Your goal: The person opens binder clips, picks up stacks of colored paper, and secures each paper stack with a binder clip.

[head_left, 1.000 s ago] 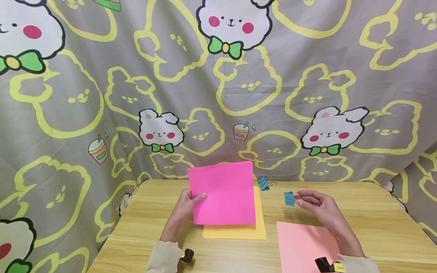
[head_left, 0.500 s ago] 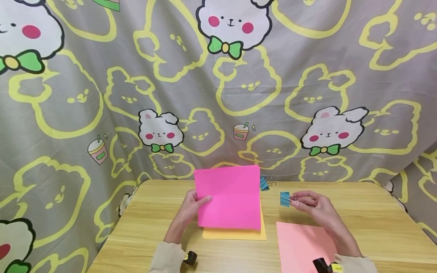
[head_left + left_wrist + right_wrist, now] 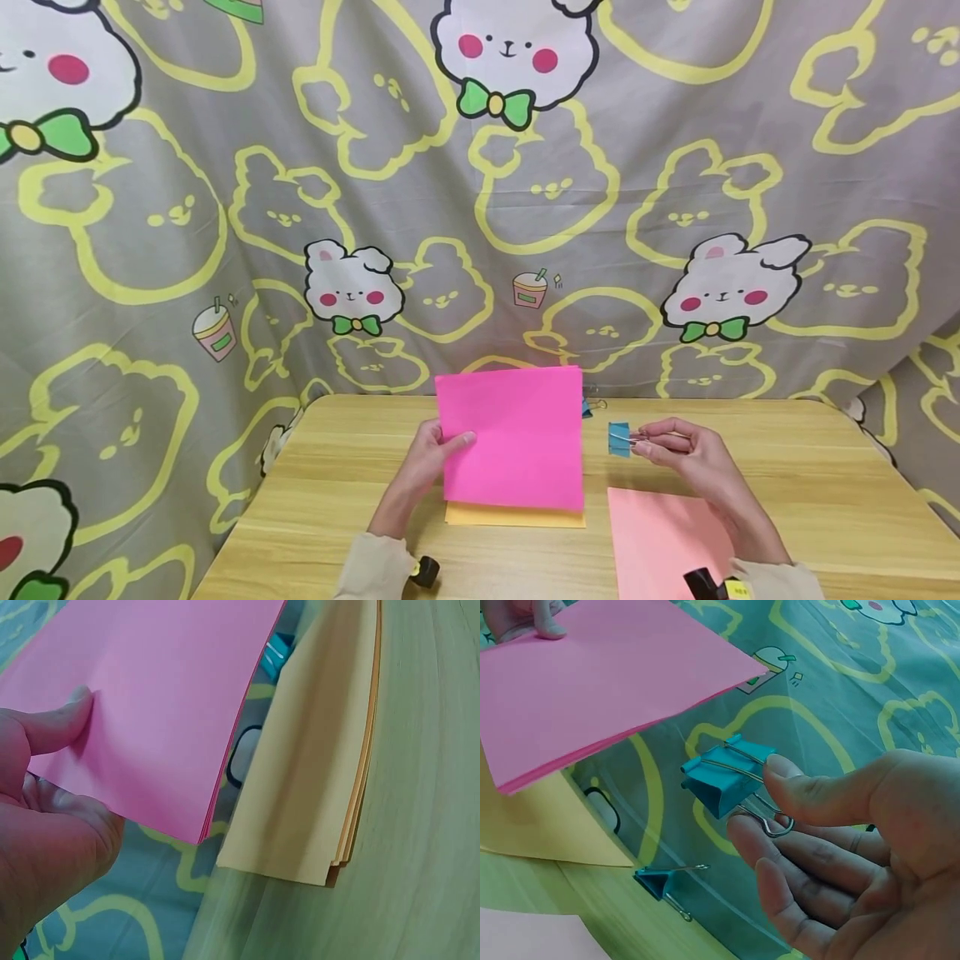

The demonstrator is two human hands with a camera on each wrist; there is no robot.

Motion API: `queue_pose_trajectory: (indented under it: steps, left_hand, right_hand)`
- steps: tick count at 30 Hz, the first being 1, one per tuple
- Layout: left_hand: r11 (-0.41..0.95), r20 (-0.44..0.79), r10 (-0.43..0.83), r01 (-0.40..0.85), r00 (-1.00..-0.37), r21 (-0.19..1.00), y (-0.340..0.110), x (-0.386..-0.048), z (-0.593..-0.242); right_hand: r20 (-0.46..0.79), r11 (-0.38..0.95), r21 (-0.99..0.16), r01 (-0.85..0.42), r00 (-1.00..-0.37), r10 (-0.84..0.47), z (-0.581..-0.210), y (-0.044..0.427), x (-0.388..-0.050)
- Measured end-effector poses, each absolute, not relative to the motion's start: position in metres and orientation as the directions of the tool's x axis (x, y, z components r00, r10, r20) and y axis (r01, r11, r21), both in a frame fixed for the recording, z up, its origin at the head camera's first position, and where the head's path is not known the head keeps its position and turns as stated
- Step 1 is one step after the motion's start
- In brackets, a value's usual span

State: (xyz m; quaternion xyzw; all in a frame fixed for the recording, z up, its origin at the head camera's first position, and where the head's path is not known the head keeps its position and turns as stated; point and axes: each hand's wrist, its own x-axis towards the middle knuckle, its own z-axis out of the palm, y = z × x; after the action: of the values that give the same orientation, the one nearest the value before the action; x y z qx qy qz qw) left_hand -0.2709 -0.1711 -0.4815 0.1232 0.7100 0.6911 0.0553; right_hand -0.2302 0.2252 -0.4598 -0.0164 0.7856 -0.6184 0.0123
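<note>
My left hand (image 3: 429, 454) pinches the left edge of a stack of bright pink sheets (image 3: 517, 442), thumb in front, held up over the table. Below it lies a stack of yellow-orange sheets (image 3: 300, 787), mostly covered in the head view. To the right, my right hand (image 3: 693, 454) holds a blue binder clip (image 3: 724, 776) by its wire handles between thumb and fingers. The clip's blue body points toward the pink stack without touching it. In the right wrist view, the clip's jaws look closed or nearly so; I cannot tell exactly.
A second blue binder clip (image 3: 656, 883) lies on the table behind the pink stack's right edge. Light pink paper (image 3: 660, 533) lies at the front right, partly beneath my right forearm. A patterned curtain (image 3: 465, 183) hangs behind the wooden table (image 3: 847, 500).
The pink stack has moved right and slightly down in my left hand, covering more of the yellow-orange sheets and the second clip. My right hand has brought its clip a little left.
</note>
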Motion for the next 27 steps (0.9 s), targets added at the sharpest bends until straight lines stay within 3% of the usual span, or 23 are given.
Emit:
queue_pose_trajectory:
  steps: [27]
  left_hand:
    - [-0.026,0.103,0.309,0.1,-0.945,0.995,-0.162,-0.268,-0.484]
  right_hand:
    - [0.07,0.134,-0.987,-0.084,-0.992,-0.104,-0.462,0.205,-0.231]
